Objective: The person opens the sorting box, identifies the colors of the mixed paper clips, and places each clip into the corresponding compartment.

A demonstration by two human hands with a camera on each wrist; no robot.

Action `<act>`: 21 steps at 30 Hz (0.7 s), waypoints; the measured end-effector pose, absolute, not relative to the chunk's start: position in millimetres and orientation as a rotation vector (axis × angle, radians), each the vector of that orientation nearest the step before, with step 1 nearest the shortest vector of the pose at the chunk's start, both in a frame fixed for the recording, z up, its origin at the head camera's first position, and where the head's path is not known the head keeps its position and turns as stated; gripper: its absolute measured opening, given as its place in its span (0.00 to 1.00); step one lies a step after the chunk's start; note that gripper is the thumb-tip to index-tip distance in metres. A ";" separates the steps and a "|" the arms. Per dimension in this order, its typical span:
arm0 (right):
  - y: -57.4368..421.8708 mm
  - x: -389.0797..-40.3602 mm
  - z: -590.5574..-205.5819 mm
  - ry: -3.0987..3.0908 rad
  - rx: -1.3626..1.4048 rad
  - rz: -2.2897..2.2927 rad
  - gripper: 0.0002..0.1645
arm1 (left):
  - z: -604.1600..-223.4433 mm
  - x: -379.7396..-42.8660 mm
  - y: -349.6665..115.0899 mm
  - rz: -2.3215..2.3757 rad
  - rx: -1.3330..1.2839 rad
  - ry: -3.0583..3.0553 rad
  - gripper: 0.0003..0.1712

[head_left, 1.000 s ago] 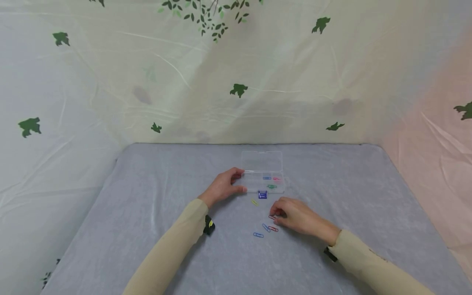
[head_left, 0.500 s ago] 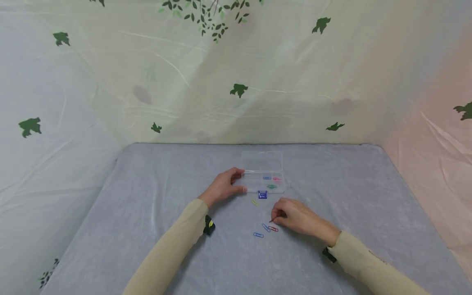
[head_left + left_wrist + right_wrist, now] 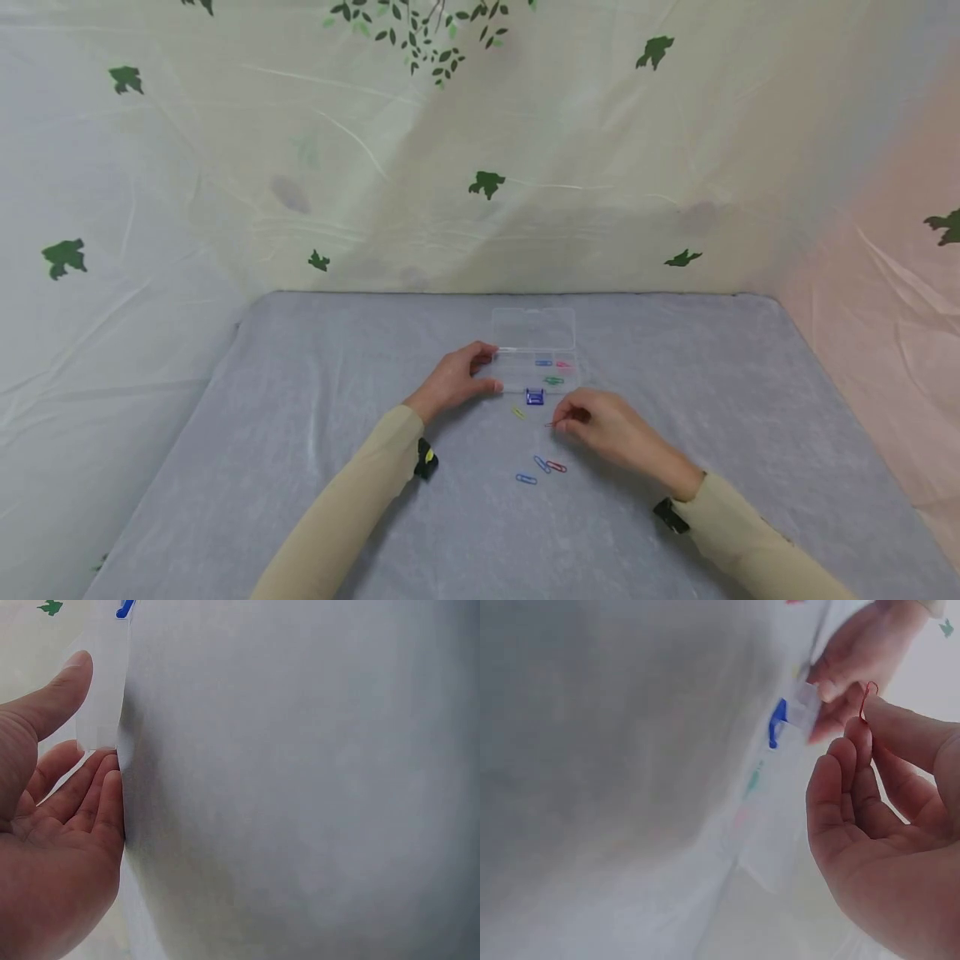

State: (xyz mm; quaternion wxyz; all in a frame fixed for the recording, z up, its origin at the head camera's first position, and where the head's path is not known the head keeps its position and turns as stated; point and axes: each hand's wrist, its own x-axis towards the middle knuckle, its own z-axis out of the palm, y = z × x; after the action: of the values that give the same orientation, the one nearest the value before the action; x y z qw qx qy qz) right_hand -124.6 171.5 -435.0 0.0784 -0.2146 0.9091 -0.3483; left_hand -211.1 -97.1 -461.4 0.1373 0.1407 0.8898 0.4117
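My left hand (image 3: pixel 452 382) grips the left end of a clear plastic compartment box (image 3: pixel 517 367), thumb at the front corner and fingers at the back. The lid (image 3: pixel 533 328) stands open at the rear, and a blue latch (image 3: pixel 535 398) sits at the front. Inside, towards the right, are a blue paper clip (image 3: pixel 543 363), pink clips (image 3: pixel 563 365) and green clips (image 3: pixel 554 381). Between thumb and fingertips, my right hand (image 3: pixel 615 427) pinches a red paper clip (image 3: pixel 866 701), just in front of the box's right side.
On the grey cloth (image 3: pixel 450 533) lie a yellow paper clip (image 3: pixel 518 412) near the latch, another red clip (image 3: pixel 557 467) and two blue clips, one beside the red clip and the other (image 3: pixel 527 479) nearer the front. A patterned curtain (image 3: pixel 405 208) rises behind the table.
My right hand has lifted the red paper clip away from the loose clips and moved it forward towards the box. My left hand stays at the box.
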 end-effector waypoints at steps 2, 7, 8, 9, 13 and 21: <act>172.0 -125.4 -432.2 2.733 -0.636 -1.076 0.06 | -460.8 -210.6 -97.1 1.193 0.405 2.576 0.35; 173.0 -128.7 -427.3 2.748 -0.646 -1.171 0.05 | -460.5 -209.9 -97.0 1.199 0.405 2.575 0.35; 172.9 -129.5 -426.4 2.755 -0.643 -1.179 0.05 | -460.7 -210.0 -97.1 1.201 0.406 2.574 0.35; 172.6 -130.3 -425.6 2.761 -0.637 -1.186 0.05 | -460.5 -209.9 -97.1 1.203 0.405 2.574 0.35; 171.0 -133.7 -422.5 2.793 -0.615 -1.213 0.05 | -461.5 -210.0 -97.7 1.192 0.411 2.584 0.35; 163.8 -143.5 -419.3 2.818 -0.633 -1.307 0.06 | -460.8 -210.2 -98.3 1.208 0.424 2.576 0.35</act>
State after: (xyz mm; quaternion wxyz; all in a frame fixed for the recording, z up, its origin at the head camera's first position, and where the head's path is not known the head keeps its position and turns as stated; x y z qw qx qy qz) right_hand -143.5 163.8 -419.3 -0.0142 -0.1998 0.8888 -0.4123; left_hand -210.2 -98.3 -460.8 0.1321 0.1460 0.8877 0.4162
